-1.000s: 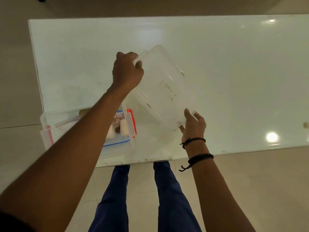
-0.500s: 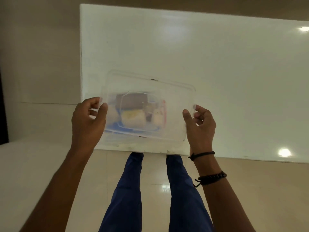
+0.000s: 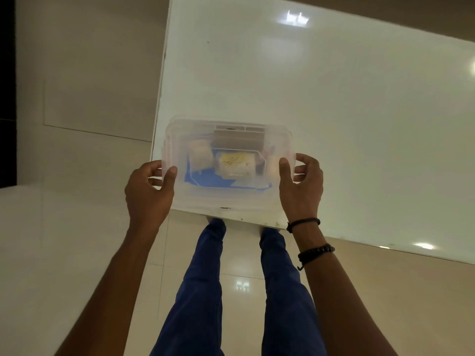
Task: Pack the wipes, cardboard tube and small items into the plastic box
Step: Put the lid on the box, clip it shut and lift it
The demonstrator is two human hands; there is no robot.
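A clear plastic box [image 3: 180, 140] stands at the near left corner of the white table [image 3: 334, 111], with its translucent lid [image 3: 226, 199] lying flat on top. Through the lid I see a blue-edged wipes pack [image 3: 205, 179], a pale yellowish packet [image 3: 237, 163], a brown cardboard piece [image 3: 239, 141] and small pale items [image 3: 199, 155], all blurred. My left hand [image 3: 149, 191] grips the lid's left edge. My right hand [image 3: 300, 186] grips its right edge, thumb on top.
The box sits right at the table's near edge and left edge. Beyond it the glossy table stretches away to the right and back. Below are beige floor tiles [image 3: 64, 227] and my legs in blue trousers [image 3: 200, 291].
The lid was held tilted above the table to the right of the open box; it has come down flat over the box. Both hands now hold its two short sides.
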